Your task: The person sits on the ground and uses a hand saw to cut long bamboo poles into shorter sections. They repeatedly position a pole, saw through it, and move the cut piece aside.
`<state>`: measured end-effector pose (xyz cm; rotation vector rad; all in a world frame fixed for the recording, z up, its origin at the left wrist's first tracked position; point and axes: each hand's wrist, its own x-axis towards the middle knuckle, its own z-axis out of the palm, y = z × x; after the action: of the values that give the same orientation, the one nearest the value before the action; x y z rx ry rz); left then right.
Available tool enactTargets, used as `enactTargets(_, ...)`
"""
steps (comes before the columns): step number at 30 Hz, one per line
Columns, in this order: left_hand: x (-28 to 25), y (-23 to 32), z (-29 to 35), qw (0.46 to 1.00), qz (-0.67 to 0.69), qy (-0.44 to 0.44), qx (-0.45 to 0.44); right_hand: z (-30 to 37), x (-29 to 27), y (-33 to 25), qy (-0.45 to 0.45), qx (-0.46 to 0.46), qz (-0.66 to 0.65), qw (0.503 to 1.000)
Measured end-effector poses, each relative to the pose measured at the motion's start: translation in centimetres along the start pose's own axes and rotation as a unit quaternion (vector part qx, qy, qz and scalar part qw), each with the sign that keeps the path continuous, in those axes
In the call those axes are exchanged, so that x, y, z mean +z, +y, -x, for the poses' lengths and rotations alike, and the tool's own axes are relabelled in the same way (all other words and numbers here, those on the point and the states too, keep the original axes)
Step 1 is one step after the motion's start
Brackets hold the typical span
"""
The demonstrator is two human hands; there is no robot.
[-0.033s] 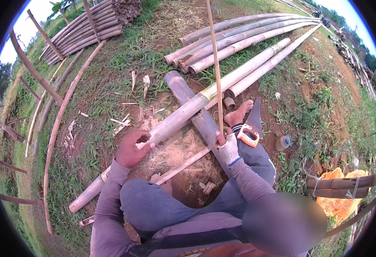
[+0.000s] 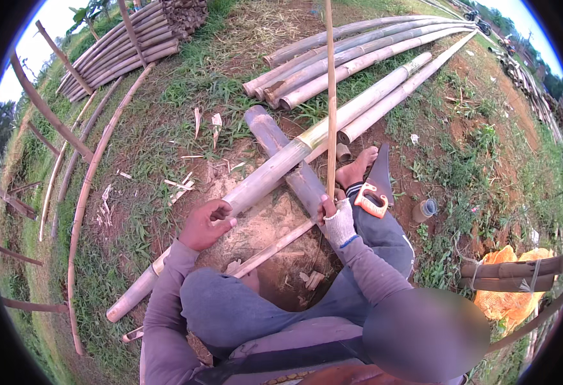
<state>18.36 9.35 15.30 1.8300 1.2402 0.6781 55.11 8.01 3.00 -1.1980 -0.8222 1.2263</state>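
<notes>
My right hand (image 2: 337,218), in a white knitted glove with bare fingertips, is closed round the lower end of a thin wooden stick (image 2: 331,96). The stick stands nearly upright and crosses in front of a thick pale bamboo pole (image 2: 262,176). Beside that pole's near part is my left hand (image 2: 207,224), bare, its thumb and curled fingers apart with nothing between them. I cannot tell whether it touches the pole. The pole lies across a darker, shorter bamboo log (image 2: 304,179). A split bamboo strip (image 2: 272,249) slants between my legs, its far end near the log.
A handsaw (image 2: 372,201) with an orange handle lies by my right foot (image 2: 357,167). A clear cup (image 2: 425,210) stands to its right. Several bamboo poles (image 2: 358,45) lie ahead, with a stack (image 2: 127,48) at far left. An orange mesh sack (image 2: 503,292) is at right.
The stick's upper end has swung to the right, so it stands more upright. My left hand has shifted very slightly; my right hand keeps its hold.
</notes>
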Motion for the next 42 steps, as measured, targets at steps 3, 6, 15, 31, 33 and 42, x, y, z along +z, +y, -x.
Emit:
enactTargets(3, 3.0, -2.5, -2.6, 0.978, -0.026, -0.191, -0.081, 1.2, 4.2, -0.6, 0.012, -0.01, -0.052, 0.999)
enactTargets(6, 6.7, -1.4, -6.1, 0.954, -0.035, -0.294, -0.055, 0.2, 5.6, 0.4, 0.041, -0.017, -0.092, 0.995)
enactTargets(15, 14.3, -0.7, -15.6, 0.956, 0.202, -0.197, -0.083, -4.5, 7.0, 0.4, 0.042, -0.021, -0.002, 0.999)
enactTargets(31, 14.6, -2.4, -29.7, 0.995, -0.073, 0.037, 0.047, 12.1, -19.3, -7.3, 0.203, 0.034, 0.602, 0.772)
enactTargets(33, 15.0, -2.3, -31.5, 0.993, -0.089, 0.04, 0.065, 11.1, -19.4, -7.8, 0.2, 0.051, 0.581, 0.787)
enactTargets(42, 17.4, -4.5, -34.1, 0.996, -0.064, 0.035, 0.061, 9.6, -18.9, -8.4, 0.16, 0.088, 0.631, 0.754)
